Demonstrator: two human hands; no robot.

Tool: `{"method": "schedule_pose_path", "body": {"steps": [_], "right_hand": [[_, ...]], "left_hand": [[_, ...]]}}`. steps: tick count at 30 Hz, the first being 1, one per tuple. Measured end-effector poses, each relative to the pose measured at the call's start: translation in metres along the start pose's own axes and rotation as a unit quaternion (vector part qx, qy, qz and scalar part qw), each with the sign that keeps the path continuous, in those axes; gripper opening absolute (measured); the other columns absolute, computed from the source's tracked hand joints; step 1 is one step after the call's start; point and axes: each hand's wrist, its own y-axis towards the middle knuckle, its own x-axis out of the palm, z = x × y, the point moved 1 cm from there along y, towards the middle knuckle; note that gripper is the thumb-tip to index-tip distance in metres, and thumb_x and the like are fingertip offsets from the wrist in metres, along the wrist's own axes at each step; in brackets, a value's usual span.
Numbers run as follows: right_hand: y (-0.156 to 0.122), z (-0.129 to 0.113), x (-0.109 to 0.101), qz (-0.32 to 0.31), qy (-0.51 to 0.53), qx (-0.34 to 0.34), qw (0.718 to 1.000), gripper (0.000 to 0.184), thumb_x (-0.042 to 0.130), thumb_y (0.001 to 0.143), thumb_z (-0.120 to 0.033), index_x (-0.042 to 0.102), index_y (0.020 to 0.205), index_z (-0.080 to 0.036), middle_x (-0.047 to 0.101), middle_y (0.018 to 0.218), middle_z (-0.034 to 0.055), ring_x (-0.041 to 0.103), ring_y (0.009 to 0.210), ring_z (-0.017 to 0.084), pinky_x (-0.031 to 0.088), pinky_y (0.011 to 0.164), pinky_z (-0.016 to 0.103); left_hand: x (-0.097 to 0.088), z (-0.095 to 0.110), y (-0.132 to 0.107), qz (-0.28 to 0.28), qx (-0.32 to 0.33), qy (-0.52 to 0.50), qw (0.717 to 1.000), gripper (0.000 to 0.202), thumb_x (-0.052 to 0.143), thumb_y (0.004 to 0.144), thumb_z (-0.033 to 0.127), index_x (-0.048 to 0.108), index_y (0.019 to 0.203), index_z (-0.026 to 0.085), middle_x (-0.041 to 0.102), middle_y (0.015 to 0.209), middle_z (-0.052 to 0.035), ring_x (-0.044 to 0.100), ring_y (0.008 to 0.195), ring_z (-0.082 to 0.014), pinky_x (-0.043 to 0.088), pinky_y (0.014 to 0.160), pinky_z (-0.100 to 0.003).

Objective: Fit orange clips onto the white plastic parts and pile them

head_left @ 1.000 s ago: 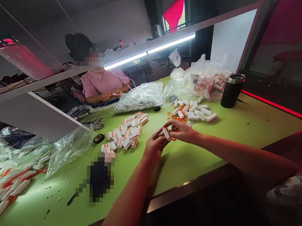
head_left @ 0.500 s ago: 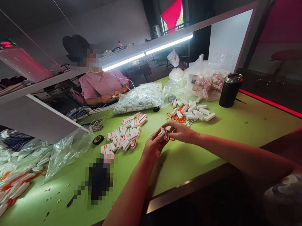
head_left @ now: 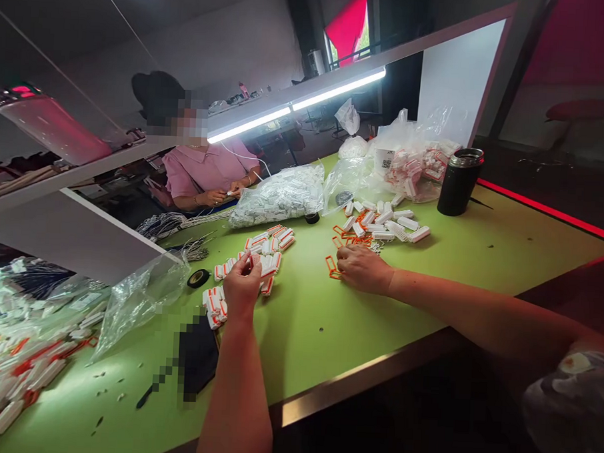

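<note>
Connector housing [head_left: 255, 259]: white, pinched by the left hand [head_left: 242, 285] above the pile of orange-banded connectors [head_left: 272, 262]; whether it touches them, I cannot tell.
Left hand: clamped on that housing, thumb against fingers.
Right hand [head_left: 364, 268]: fingers curled beside an orange retainer frame [head_left: 331, 268] on the worktop [head_left: 372, 323]; from my remote view I can't tell whether they grip one.
Loose housings [head_left: 384, 218]: white, beyond the right hand, next to more orange frames [head_left: 357, 240].
Pile risk: I judge a careless release could knock neighbouring connectors loose.
Frame risk: thin, overlapping loops might snag or bend if grabbed blindly.
</note>
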Motion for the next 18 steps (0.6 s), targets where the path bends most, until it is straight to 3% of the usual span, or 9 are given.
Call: {"method": "schedule_pose_path", "body": {"steps": [2,5,8,10,14,18], "right_hand": [[0.0,-0.004,0.002,-0.015,-0.004,-0.009,1.0,0.019,0.053,0.091,-0.017,0.071,0.092,-0.011,0.065,0.107,0.0146,0.058,0.101,0.025,0.041,0.092,0.036],[0.002,-0.006,0.003,-0.018,0.016,-0.016,1.0,0.02,0.051,0.091,-0.013,0.07,0.09,-0.011,0.065,0.106,0.014,0.058,0.102,0.024,0.041,0.093,0.036],[0.004,-0.003,0.0,0.016,0.089,-0.006,0.996,0.017,0.052,0.091,-0.013,0.068,0.084,-0.012,0.066,0.102,0.0137,0.058,0.096,0.023,0.042,0.091,0.036],[0.005,0.003,-0.008,0.046,0.131,0.009,0.99,0.017,0.052,0.092,-0.013,0.067,0.084,-0.013,0.066,0.098,0.0129,0.058,0.091,0.022,0.044,0.088,0.034],[0.004,0.024,-0.033,0.119,0.205,0.089,0.967,0.016,0.049,0.093,-0.018,0.065,0.094,-0.015,0.066,0.087,0.0091,0.06,0.078,0.02,0.046,0.075,0.032],[0.0,0.059,-0.058,0.226,0.274,0.161,0.921,0.019,0.052,0.09,-0.018,0.065,0.104,-0.017,0.066,0.088,0.0051,0.059,0.072,0.016,0.046,0.073,0.03]], "left_hand": [[-0.005,-0.006,0.002,0.01,-0.006,0.075,0.997,0.049,0.059,0.079,0.035,0.068,0.121,0.013,0.076,0.1,-0.0137,0.07,0.091,-0.027,0.051,0.086,-0.036],[-0.006,-0.012,0.002,-0.018,-0.008,0.151,0.988,0.046,0.058,0.078,0.031,0.07,0.119,0.013,0.075,0.107,-0.0159,0.069,0.096,-0.0305,0.05,0.086,-0.038],[-0.006,-0.015,0.003,-0.041,-0.02,0.206,0.978,0.045,0.06,0.078,0.033,0.07,0.117,0.015,0.072,0.115,-0.018,0.066,0.103,-0.0351,0.049,0.089,-0.043],[-0.006,-0.015,0.003,-0.034,0.006,0.222,0.975,0.044,0.059,0.079,0.033,0.069,0.117,0.013,0.07,0.119,-0.0198,0.063,0.11,-0.0367,0.047,0.095,-0.047],[0.0,-0.004,-0.001,0.018,0.121,0.176,0.977,0.043,0.053,0.083,0.031,0.068,0.117,0.009,0.066,0.125,-0.0205,0.058,0.12,-0.0329,0.039,0.108,-0.046],[0.019,0.014,-0.016,-0.021,0.139,0.077,0.987,0.038,0.056,0.084,0.035,0.071,0.114,0.017,0.07,0.122,-0.0135,0.063,0.113,-0.029,0.045,0.103,-0.043]]}}
